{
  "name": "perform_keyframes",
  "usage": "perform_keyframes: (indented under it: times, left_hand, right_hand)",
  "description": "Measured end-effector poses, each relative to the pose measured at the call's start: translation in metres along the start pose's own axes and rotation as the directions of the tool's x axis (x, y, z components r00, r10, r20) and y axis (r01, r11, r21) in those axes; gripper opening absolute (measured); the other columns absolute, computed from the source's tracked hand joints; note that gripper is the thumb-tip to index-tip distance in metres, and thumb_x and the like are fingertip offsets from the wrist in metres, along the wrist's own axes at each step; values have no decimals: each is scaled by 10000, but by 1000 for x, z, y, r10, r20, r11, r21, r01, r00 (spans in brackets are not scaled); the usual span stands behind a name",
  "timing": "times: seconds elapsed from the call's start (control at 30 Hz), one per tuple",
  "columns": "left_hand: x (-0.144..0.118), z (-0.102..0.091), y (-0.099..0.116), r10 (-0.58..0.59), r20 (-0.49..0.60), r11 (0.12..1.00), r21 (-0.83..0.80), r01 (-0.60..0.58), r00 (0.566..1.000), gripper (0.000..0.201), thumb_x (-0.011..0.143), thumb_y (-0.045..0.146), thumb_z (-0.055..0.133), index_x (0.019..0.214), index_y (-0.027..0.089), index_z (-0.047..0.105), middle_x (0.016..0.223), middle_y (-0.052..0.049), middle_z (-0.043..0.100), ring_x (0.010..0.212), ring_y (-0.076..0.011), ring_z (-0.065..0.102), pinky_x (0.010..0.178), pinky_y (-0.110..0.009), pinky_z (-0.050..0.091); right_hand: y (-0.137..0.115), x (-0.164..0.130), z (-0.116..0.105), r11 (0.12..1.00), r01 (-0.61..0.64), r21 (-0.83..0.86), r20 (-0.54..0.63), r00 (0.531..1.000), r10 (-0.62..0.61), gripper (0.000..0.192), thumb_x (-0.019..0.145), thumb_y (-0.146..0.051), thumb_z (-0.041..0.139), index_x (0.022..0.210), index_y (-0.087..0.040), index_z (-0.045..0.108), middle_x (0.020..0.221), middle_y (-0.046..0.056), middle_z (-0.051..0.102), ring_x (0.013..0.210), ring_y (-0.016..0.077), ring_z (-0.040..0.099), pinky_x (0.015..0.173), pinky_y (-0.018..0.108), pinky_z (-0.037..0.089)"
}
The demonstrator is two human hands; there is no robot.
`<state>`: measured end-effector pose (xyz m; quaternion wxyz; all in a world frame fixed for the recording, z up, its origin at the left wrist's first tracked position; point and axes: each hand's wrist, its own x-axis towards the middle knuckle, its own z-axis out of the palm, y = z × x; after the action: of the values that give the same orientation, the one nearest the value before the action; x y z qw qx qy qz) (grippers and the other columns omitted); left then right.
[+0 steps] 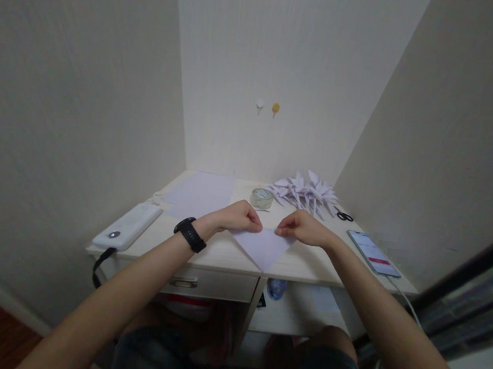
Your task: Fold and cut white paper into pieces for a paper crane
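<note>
A white sheet of paper [265, 250], folded into a triangle, points its tip down at the front edge of the desk. My left hand [243, 216] pinches its top edge left of the middle, thumb and fingers pressed together. On the other side of the middle, my right hand [301, 228] pinches the same edge. A short stretch of the fold shows between the two hands. Just behind them stands a roll of clear tape [261, 198]. The paper's outer corners are partly covered by my hands.
Folded paper pieces [302, 191] are heaped at the back right, with black scissors [345, 216] beside them. Flat paper sheets [203, 195] lie at the back left. A white device [130, 228] and a cabled phone [373, 253] flank the desk [217, 255].
</note>
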<state>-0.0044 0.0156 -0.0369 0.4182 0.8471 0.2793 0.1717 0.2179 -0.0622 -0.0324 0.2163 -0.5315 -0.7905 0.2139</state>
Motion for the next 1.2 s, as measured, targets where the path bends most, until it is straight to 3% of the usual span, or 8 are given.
perform_keyframes:
  times: [0.3, 0.63, 0.7, 0.77, 0.87, 0.9, 1.0, 1.2]
  left_hand:
    - [-11, -13, -12, -13, 61, 1000, -3, 13, 998, 210, 624, 276, 713, 732, 105, 772, 595, -31, 647, 548, -108, 469, 535, -239, 307]
    - [-37, -41, -40, -56, 220, 998, -5, 58, 974, 193, 656, 321, 726, 730, 147, 763, 738, -67, 745, 701, -163, 638, 698, -254, 441]
    - [-40, -50, -48, -96, 198, 995, 44, 89, 975, 164, 635, 298, 732, 712, 156, 761, 726, -57, 748, 708, -168, 652, 703, -249, 449]
    - [-39, -55, -50, -130, 65, 986, 114, 122, 989, 150, 640, 283, 720, 708, 154, 758, 721, -54, 748, 706, -171, 654, 689, -245, 447]
    - [-32, -45, -37, -39, -189, 968, 237, 84, 981, 240, 746, 343, 661, 789, 135, 773, 796, -89, 760, 759, -190, 660, 693, -252, 442]
    - [-29, -38, -29, 20, -200, 958, 283, 38, 980, 273, 774, 369, 648, 844, 140, 780, 851, -93, 765, 782, -194, 662, 690, -251, 437]
    - [-15, -11, -2, 163, -51, 926, 351, -136, 985, 308, 819, 385, 626, 980, 170, 777, 955, -77, 763, 826, -185, 663, 701, -239, 424]
    - [3, 12, 21, 96, -13, 915, 394, -84, 995, 209, 746, 237, 655, 854, 121, 792, 716, -64, 732, 644, -161, 596, 582, -241, 379]
  right_hand:
    - [6, -6, -6, 996, -61, 69, 71, 996, 56, 301, 745, -396, 633, 707, -117, 741, 582, 7, 571, 558, 108, 443, 531, 239, 328]
    - [15, -16, -11, 981, -129, 147, 141, 984, 109, 311, 722, -407, 651, 693, -108, 732, 578, 21, 593, 551, 117, 477, 529, 244, 343]
    - [17, -18, -12, 978, -147, 148, 116, 985, 130, 307, 703, -406, 663, 694, -108, 737, 573, 22, 597, 547, 120, 481, 529, 246, 348]
    - [19, -19, -13, 974, -165, 153, 80, 985, 154, 301, 686, -402, 673, 695, -109, 742, 572, 23, 603, 547, 124, 487, 533, 249, 359]
    - [18, -15, -8, 978, -153, 143, 36, 988, 149, 293, 685, -399, 675, 685, -114, 745, 570, 22, 601, 553, 124, 479, 527, 247, 353]
    - [18, -13, -5, 980, -139, 140, 25, 990, 137, 294, 693, -400, 671, 685, -116, 746, 572, 22, 601, 555, 122, 472, 523, 245, 347]
    - [13, -7, 4, 986, -92, 142, -17, 995, 95, 310, 723, -409, 651, 713, -116, 752, 592, 25, 611, 559, 117, 459, 522, 245, 338]
    - [0, -7, 5, 995, -40, 96, -18, 999, 42, 330, 753, -416, 630, 776, -117, 768, 621, 30, 625, 569, 119, 458, 528, 244, 324]
